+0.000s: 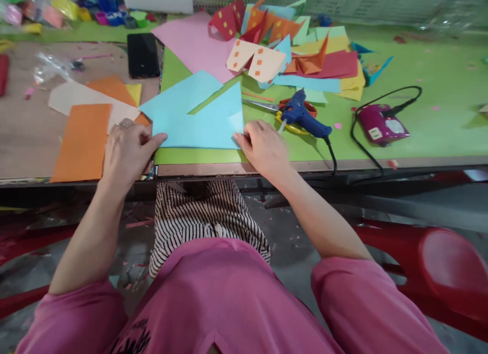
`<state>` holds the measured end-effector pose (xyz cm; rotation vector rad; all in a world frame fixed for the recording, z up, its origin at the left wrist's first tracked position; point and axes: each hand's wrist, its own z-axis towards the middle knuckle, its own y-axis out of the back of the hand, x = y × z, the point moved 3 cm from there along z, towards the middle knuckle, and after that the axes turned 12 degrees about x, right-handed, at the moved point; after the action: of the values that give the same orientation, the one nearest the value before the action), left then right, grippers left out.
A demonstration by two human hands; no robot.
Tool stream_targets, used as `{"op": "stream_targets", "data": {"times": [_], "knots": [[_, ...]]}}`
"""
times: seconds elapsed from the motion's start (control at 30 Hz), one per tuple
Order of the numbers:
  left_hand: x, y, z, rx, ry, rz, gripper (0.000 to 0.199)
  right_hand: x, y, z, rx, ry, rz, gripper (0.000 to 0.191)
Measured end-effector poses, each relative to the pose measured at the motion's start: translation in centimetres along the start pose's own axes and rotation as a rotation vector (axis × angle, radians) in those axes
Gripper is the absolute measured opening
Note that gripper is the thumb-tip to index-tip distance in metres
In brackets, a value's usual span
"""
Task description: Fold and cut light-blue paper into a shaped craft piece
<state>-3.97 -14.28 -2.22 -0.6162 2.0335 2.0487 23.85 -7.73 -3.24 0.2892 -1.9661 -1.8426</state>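
Observation:
A light blue sheet of paper [198, 127] lies at the table's front edge, with a slanting gap in its upper part through which the green surface shows. My left hand [127, 148] is at its lower left side, fingers curled and thumb pressed on the paper's edge. At the opposite side my right hand [265, 145] pinches the lower right edge between thumb and bent fingers. Beside my left hand is an orange paper piece [82, 143]. Just right of my right hand, a blue glue gun [305, 115] rests on scissors [263, 105] with a metal blade.
Folded and cut coloured papers [263, 26] are heaped at the back, partly over a pink sheet [190, 41]. A black phone [143, 55] lies at the back left. The glue gun's cord runs over the front edge near a purple power adapter [383, 124]. Red stools [438, 267] stand below.

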Motion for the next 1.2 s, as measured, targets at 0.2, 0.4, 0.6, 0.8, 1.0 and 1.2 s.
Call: {"op": "stream_targets", "data": {"times": [0.2, 0.4, 0.6, 0.8, 1.0, 1.2], "knots": [[0.6, -0.3, 0.8, -0.041, 0.008, -0.006, 0.037, -0.4, 0.0, 0.1, -0.017, 0.002, 0.025, 0.024], [0.7, 0.5, 0.5, -0.110, -0.033, -0.054, 0.015, -0.7, 0.0, 0.1, -0.040, 0.003, 0.029, 0.026], [-4.7, -1.3, -3.0, -0.160, -0.621, 0.258, 0.042, -0.5, 0.2, 0.0, -0.022, -0.011, 0.008, 0.027], [-6.3, -6.0, -3.2, 0.005, -0.735, 0.293, 0.092, -0.8, 0.1, 0.1, -0.044, -0.004, 0.015, 0.034], [-5.5, -6.3, -2.9, 0.012, -0.723, 0.293, 0.096, -0.8, 0.3, 0.3, -0.043, -0.002, 0.012, 0.031], [-5.6, -6.3, -2.8, 0.063, -0.714, 0.303, 0.102, -0.8, 0.4, 0.4, -0.031, 0.001, 0.022, 0.031]]}}
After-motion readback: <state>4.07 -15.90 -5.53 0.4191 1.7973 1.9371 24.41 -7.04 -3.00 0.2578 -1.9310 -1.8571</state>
